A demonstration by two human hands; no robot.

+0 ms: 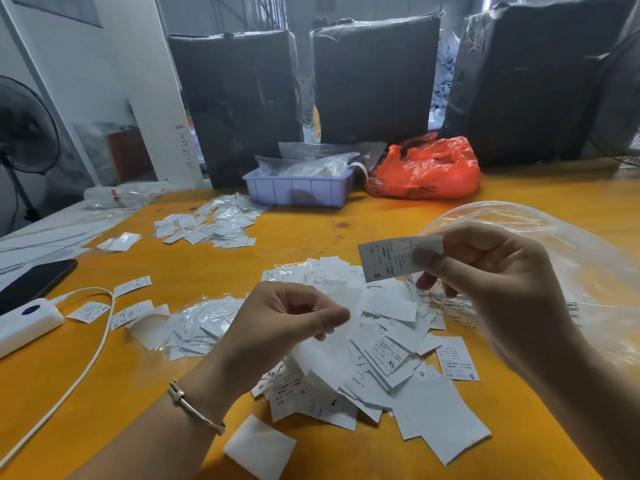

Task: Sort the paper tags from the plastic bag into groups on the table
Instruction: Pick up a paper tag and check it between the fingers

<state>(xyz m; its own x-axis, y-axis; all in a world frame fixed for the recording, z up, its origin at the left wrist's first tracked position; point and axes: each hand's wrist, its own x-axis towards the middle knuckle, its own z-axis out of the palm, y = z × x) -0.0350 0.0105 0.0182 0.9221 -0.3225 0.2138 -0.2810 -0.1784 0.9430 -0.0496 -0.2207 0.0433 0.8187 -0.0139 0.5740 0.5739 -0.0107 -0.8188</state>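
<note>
Orange table [346, 216] under scattered paper tags [381, 341]; right grip [485, 271] pinching one tag [388, 258], left grip [287, 317] curled, seemingly empty.

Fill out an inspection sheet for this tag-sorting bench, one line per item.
Surface: orange table, bare wood between piles.
Job's things: main pile of paper tags mid-table; smaller group farther back; clear plastic bag at right; tag marked S held up.
Clutter: purple tray holding clear packets, red bag, dark phone, white power bank.
Hands: right hand pinches the S tag; left hand pinches a thin translucent piece.
Cables: white cable loops from the power bank.
Surroundings: black wrapped bales behind, fan at left.
</note>
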